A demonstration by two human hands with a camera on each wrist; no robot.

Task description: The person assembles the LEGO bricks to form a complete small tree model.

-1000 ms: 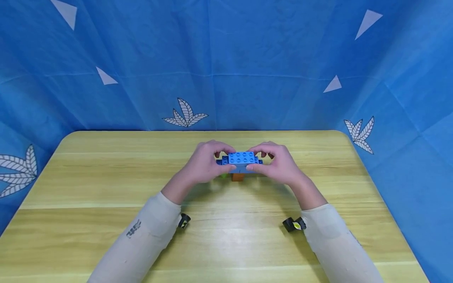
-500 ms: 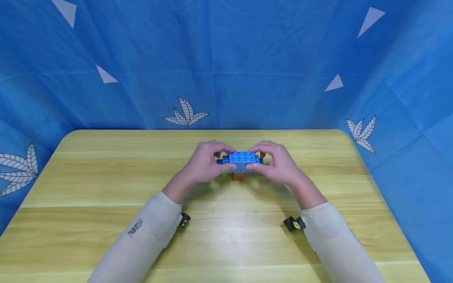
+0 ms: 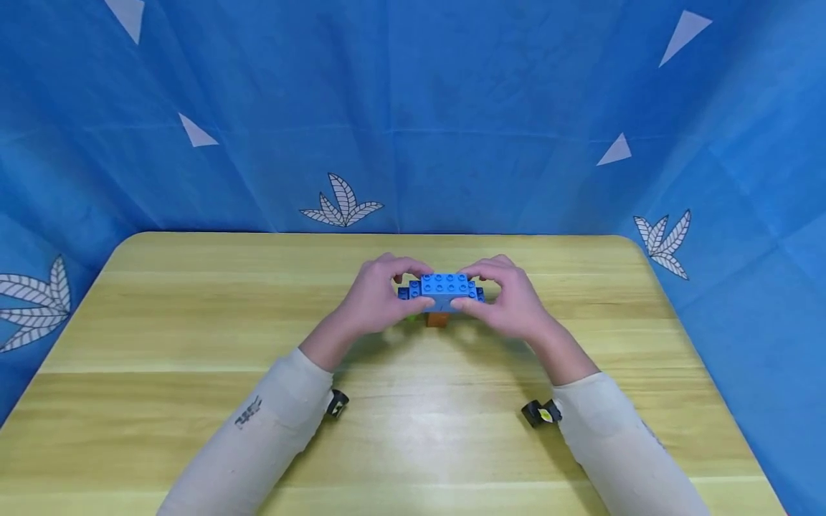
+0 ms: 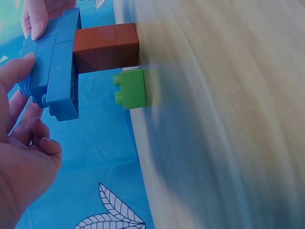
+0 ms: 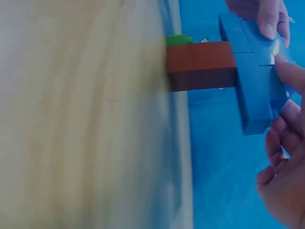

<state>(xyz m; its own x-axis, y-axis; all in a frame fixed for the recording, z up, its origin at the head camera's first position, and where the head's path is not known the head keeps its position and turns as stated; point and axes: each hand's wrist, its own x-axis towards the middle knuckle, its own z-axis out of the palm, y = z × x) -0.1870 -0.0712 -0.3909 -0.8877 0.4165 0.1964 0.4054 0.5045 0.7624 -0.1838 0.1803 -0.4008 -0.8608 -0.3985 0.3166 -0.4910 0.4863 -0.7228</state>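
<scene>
A stepped stack of blue toy building bricks sits on top of a column of brown bricks that stands upright on the table. My left hand pinches the left end of the top blue brick, thumb on the near face and fingers behind. At the other end, my right hand pinches the same brick in the same way. Lower blue bricks stick out wider on both sides. A small green brick stands at the foot of the brown column, mostly hidden in the head view.
The wooden table reaches back to a blue curtain with white leaf and triangle prints. Black wrist-worn pieces sit at the inner side of each sleeve.
Both hands keep their grip on the top blue brick, and the stack stands as before. The head view has only shifted slightly.
</scene>
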